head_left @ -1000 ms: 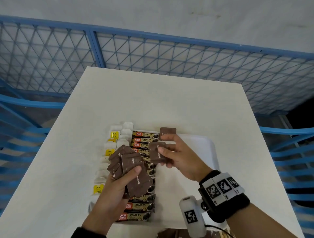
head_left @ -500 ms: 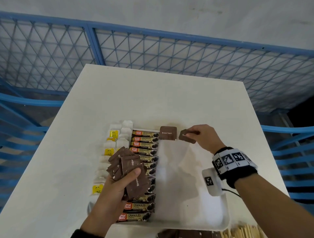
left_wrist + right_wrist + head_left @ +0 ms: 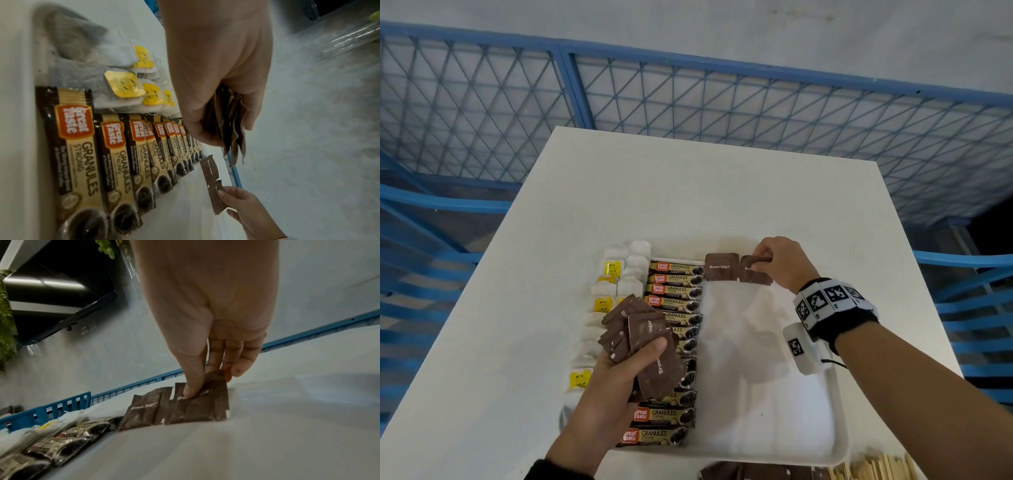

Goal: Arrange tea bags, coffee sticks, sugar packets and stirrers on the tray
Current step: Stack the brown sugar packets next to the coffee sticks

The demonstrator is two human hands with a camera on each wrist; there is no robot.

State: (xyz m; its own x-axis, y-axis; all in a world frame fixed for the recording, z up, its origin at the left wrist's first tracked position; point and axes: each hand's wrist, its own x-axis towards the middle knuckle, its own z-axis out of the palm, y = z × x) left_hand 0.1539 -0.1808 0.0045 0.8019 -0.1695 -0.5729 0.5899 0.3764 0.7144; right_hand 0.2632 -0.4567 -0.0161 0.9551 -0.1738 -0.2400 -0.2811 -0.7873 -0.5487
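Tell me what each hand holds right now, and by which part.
Right hand pinches one brown sugar packet by its far edge, on the tray. Left hand grips a fanned stack of sugar packets at their near ends.

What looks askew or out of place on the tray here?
Nothing stands out: coffee sticks lie in a neat column, tea bags beside them, and the right hand sets a second brown sugar packet beside the first.

White tray: tea bags with yellow tags down its left edge, coffee sticks in a column beside them, one brown sugar packet flat at the far edge, a second packet just right of it, pinched, more packets fanned in hand, stirrers off-tray nearby.
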